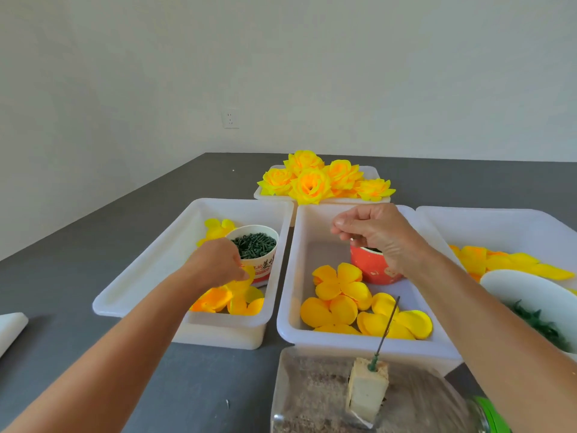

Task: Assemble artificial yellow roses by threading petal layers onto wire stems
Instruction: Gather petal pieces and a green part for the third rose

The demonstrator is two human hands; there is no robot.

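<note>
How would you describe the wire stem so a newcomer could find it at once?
Start at the middle white tray holding flat yellow petal layers. Just in front of it stands a pale foam block. The wire stem rises from that block, the only thin, dark, upright thing among the petals.

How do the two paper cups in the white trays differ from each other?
The white cup stands in the left tray, in full view, and is heaped with small dark green pieces. The red cup stands in the middle tray, half hidden behind the right hand, so its contents barely show. The left hand reaches down beside the white cup; the right hand hangs above the red one. Both stand upright among loose yellow petals.
</note>
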